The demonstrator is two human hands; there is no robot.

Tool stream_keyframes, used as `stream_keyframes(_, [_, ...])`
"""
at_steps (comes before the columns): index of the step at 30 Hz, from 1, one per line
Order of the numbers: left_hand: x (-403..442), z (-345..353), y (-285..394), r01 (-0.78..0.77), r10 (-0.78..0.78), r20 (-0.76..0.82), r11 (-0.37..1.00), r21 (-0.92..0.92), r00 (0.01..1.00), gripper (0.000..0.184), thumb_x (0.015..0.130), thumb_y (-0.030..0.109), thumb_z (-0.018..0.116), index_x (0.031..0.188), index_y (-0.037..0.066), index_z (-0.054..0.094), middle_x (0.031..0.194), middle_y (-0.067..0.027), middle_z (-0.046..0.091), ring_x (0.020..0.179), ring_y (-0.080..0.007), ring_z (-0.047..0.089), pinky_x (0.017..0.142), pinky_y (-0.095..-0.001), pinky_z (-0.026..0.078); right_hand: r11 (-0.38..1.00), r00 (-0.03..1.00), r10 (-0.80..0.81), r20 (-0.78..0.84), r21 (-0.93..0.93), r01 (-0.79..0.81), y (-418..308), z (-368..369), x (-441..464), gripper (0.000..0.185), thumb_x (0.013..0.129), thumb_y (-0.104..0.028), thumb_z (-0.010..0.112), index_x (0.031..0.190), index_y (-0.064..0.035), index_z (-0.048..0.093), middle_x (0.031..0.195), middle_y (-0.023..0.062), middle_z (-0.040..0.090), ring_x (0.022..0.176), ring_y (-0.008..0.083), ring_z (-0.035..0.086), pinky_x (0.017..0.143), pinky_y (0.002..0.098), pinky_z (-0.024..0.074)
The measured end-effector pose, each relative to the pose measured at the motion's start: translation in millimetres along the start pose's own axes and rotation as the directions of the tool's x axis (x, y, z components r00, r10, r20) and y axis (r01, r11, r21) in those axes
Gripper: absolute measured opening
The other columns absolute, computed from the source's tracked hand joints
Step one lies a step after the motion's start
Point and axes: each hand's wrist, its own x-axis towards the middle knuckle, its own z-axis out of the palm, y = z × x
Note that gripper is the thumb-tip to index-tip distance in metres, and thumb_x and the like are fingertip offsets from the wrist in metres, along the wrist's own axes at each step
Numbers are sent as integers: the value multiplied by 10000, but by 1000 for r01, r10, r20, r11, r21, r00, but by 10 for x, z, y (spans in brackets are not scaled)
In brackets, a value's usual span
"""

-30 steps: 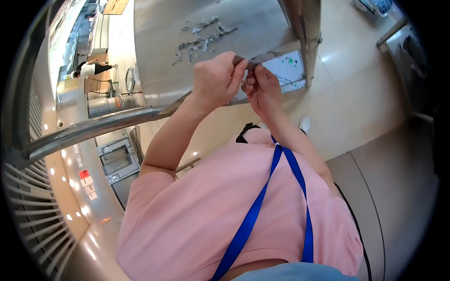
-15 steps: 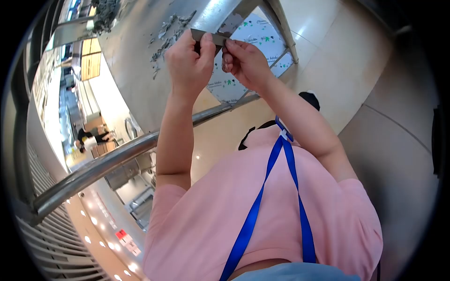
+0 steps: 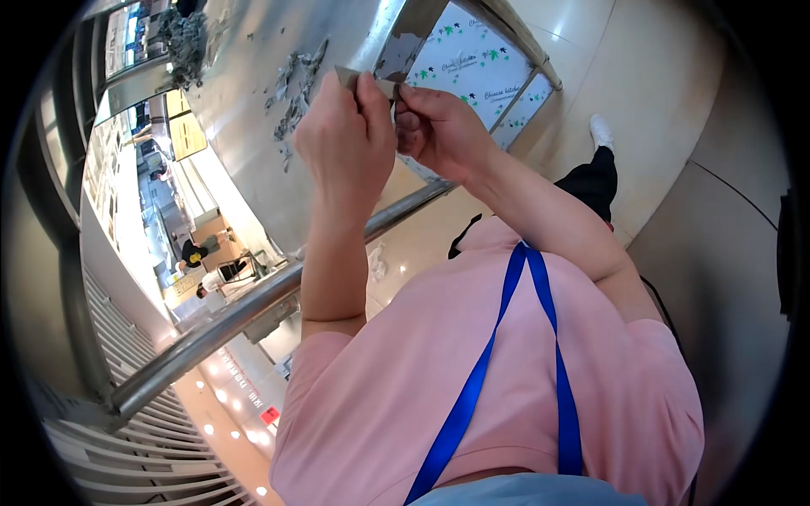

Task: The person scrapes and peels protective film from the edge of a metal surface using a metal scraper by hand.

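Note:
My left hand (image 3: pixel 342 126) is closed around one end of a thin, flat grey-brown strip (image 3: pixel 386 88). Its pointed tip shows above the fingers. At the strip's other end, my right hand (image 3: pixel 439 126) pinches with thumb and curled fingers. Both hands are raised close together over the near edge of a metal surface (image 3: pixel 253 118). Grey torn scraps (image 3: pixel 295 94) lie on that surface beyond my left hand. A brown-grey patch (image 3: pixel 399 56) shows on the metal edge behind the strip.
White film with green leaves (image 3: pixel 472 63) lies beyond my right hand. A metal rail (image 3: pixel 245 308) crosses below my left forearm. A dark grey clump (image 3: pixel 184 42) sits at the upper left. Two people (image 3: pixel 211 282) are far off at left.
The view has turned and shifted, bringing more of the leaf-patterned film and a white shoe into sight. My hands are nearer each other, and less of the strip shows between them.

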Motion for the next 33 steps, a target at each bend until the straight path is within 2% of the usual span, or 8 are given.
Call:
stream_keyframes(10, [52, -97, 17, 14, -15, 34, 1000, 22, 999, 187, 786, 99, 511, 632, 28, 431, 511, -90, 450, 409, -251, 445, 378, -319, 332, 994, 996, -87, -17, -70, 86, -13, 169, -33, 204, 841, -197, 480, 737, -22, 491, 553, -8, 450, 457, 76, 407, 438, 198, 348])
stream_keyframes(17, [70, -81, -5, 45, -43, 16, 996, -76, 999, 121, 783, 84, 522, 680, 25, 499, 534, -88, 470, 423, -231, 453, 397, -290, 346, 982, 996, -91, 0, -167, 90, -126, 163, -17, 230, 853, -224, 462, 714, -41, 473, 525, -16, 423, 457, 77, 378, 454, 212, 305])
stream_keyframes(20, [76, -76, 7, 53, -53, 7, 995, -85, 999, 110, 783, 81, 525, 688, 29, 510, 534, -87, 470, 422, -225, 448, 403, -282, 345, 989, 994, -98, 40, -109, 102, -134, 130, 0, 224, 841, -198, 486, 723, -9, 512, 534, -13, 453, 441, 55, 413, 420, 187, 346])
stream_keyframes(23, [73, -77, 35, 67, -66, 9, 995, -80, 998, 109, 785, 82, 525, 690, 28, 510, 541, -90, 479, 423, -223, 448, 406, -280, 346, 976, 996, -85, 4, -199, 84, -181, 172, -24, 228, 856, -211, 456, 711, -36, 474, 511, -14, 420, 445, 77, 373, 449, 209, 306])
stream_keyframes(33, [81, -66, 45, 95, -95, 3, 993, -76, 995, 122, 790, 106, 532, 691, 40, 505, 558, -79, 488, 432, -222, 453, 407, -276, 346, 962, 999, -47, -5, -268, 44, -255, 156, -13, 219, 848, -207, 471, 734, -20, 482, 519, -7, 427, 458, 85, 385, 456, 217, 313])
